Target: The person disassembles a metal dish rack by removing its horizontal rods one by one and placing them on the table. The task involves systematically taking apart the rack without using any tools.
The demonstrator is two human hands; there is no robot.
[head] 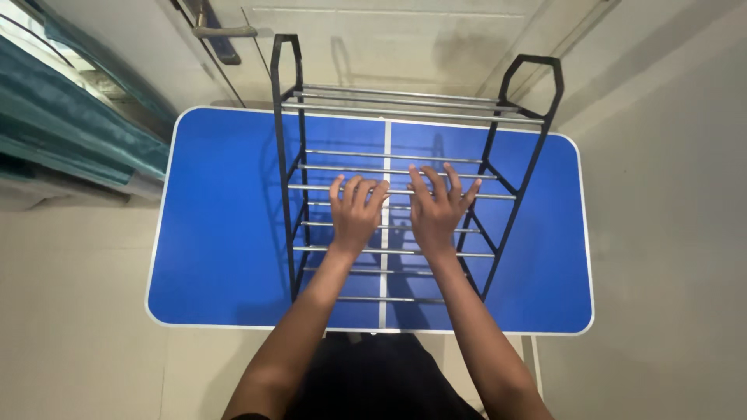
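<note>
Metal shoe rack (405,117), black side frames with silver rails, is being stood upright on the blue folding table (226,233). Left hand (356,214) and right hand (437,211) are being laid flat, fingers spread and unclenched, side by side on a middle tier's rails; nothing is being grasped. A door handle (224,32) is being shown beyond the table
</note>
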